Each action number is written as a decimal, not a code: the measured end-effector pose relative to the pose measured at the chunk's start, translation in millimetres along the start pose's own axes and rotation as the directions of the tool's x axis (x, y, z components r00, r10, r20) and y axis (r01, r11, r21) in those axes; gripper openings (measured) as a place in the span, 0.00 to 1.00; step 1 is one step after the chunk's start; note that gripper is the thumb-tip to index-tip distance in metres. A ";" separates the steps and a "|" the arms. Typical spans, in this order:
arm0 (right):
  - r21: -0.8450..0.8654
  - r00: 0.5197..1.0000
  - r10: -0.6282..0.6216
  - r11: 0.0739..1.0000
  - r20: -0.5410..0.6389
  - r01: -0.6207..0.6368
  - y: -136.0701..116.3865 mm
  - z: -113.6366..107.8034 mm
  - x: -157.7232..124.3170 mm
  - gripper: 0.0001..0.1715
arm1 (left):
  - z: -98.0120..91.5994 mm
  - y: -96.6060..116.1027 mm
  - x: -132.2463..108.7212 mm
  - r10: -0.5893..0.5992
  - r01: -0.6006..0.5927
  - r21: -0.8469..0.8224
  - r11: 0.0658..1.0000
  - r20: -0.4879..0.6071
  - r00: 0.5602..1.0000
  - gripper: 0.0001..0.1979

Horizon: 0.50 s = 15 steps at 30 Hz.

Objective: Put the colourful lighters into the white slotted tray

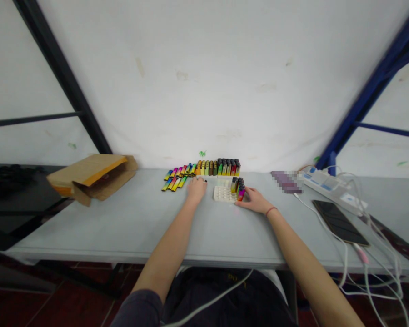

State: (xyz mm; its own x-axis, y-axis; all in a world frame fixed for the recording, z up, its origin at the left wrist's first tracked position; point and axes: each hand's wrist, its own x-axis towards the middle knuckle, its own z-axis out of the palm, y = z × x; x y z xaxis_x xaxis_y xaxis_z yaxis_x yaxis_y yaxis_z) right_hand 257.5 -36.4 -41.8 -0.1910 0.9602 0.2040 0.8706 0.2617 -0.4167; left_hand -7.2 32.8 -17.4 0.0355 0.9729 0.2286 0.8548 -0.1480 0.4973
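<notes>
A small white tray [221, 195] with rows of holes sits in front of me. Several lighters [241, 193] stand upright in its right end. My right hand [255, 201] grips that end, thumb at the front corner and fingers along the side, against the lighters. To the left of the tray, my left hand [197, 188] is at the edge of some loose lighters, fingers bent down. A small dark tip shows beside its thumb; what it holds is mostly hidden. Shiny multicoloured lighters [173, 183] lie on their sides left of this hand.
Upright lighters [229, 167] with black tops stand in a block by the wall, beside yellow and dark ones [206, 168]. An open cardboard box [92, 175] lies at left. On the right are a phone [341, 222], a purple item [286, 181], a power strip [334, 188] and loose white cables.
</notes>
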 end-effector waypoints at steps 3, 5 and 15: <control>0.018 1.000 -0.014 1.000 -0.027 0.014 1.8 1.6 0.5 0.42 | 3.2 1.3 4.5 0.039 -0.058 -0.314 0.948 -0.068 0.997 0.12; 0.033 0.999 -0.020 0.999 -0.042 0.021 2.9 2.7 0.8 0.41 | 5.4 2.6 7.5 0.076 -0.108 -0.446 0.888 -0.090 0.993 0.13; 0.028 0.999 -0.018 0.999 -0.034 0.019 2.4 2.0 1.2 0.43 | 15.5 6.1 15.3 0.065 -0.090 -0.622 0.778 -0.063 0.996 0.07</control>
State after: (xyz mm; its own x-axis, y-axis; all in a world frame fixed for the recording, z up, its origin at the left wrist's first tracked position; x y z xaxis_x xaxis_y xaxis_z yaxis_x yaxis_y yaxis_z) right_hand 258.5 -34.4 -44.3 -0.1907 0.9515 0.2414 0.8538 0.2822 -0.4376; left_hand 6.6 49.6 -23.8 0.0582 0.9482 0.3122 0.3395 -0.3129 0.8870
